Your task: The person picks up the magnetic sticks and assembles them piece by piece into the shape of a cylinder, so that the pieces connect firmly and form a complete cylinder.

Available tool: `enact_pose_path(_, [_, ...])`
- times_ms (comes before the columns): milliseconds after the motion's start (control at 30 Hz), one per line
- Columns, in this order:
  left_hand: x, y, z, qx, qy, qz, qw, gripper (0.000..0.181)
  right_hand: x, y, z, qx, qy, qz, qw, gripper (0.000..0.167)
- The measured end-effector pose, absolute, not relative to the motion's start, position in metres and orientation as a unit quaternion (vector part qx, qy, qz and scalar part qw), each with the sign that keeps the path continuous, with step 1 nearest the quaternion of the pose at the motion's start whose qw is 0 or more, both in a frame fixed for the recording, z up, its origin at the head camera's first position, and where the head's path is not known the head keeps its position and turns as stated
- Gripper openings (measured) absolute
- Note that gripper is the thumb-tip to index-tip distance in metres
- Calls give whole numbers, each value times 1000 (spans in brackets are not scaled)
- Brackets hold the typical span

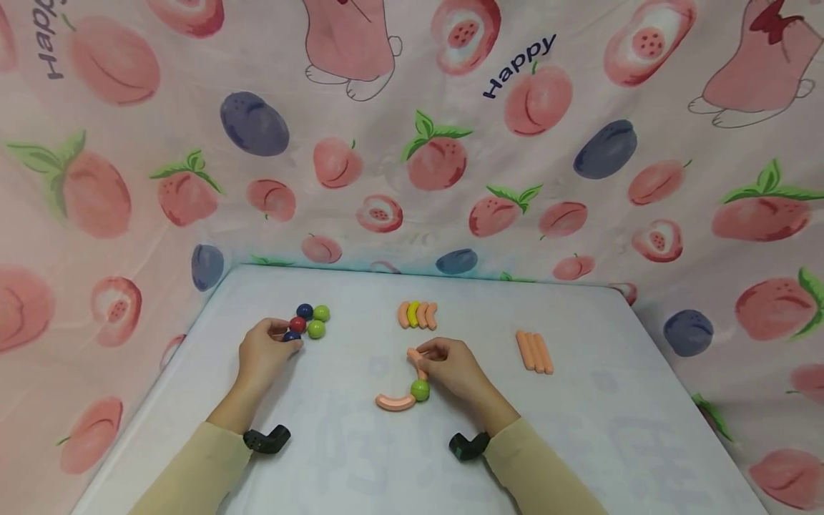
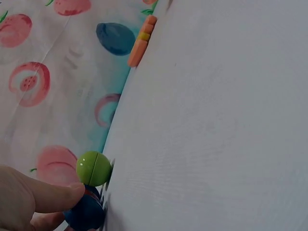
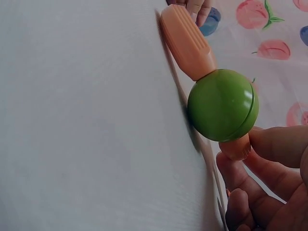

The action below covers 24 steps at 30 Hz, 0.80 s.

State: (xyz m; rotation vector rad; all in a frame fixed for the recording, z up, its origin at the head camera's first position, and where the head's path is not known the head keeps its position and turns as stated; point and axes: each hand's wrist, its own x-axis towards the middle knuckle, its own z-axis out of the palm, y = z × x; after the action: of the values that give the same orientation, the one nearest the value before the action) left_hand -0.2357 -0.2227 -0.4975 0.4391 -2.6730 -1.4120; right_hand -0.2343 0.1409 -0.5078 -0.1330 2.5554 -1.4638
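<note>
In the head view my left hand point(image 1: 262, 350) pinches a dark blue ball point(image 1: 292, 336) beside a red ball point(image 1: 297, 325). The left wrist view has the thumb of that hand point(image 2: 41, 197) against the blue ball point(image 2: 85, 211), with a green ball point(image 2: 93, 168) just beyond. My right hand point(image 1: 455, 366) pinches an orange stick point(image 1: 415, 356) that meets a green ball point(image 1: 420, 390). From the other side of this ball extends a curved orange stick point(image 1: 395, 403). Close up, the right hand's point(image 3: 274, 173) thumb and fingers hold the stick's end point(image 3: 236, 147) by the green ball point(image 3: 223, 105).
Another blue ball point(image 1: 305, 311) and two green balls point(image 1: 321, 313) lie by the left hand. Farther back is a row of short curved sticks, one yellow point(image 1: 413, 315). Straight orange sticks point(image 1: 534, 352) lie at the right of the white table point(image 1: 347, 472). Patterned cloth point(image 1: 386, 143) hangs behind.
</note>
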Motion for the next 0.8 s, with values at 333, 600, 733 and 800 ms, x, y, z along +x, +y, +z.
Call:
enact_pose_path(333, [-227,-213,-491,165,-857,-484,60,36,-233,140,-507,-45,861,-496,102,21])
enact_pose_path(600, [-219,-170,-476,101,-851,-514,48,32,-234,141,-509,-38,864,-493,94,20])
enact_pose_path(733, [-219,-142,-477,67,-845,-531,7,31,-234,140,-510,-33,864,-494,95,19])
enact_pose_path(800, [-221,-129,-481,54,-839,-542,-17,32,-234,140,-511,-29,864,-493,96,19])
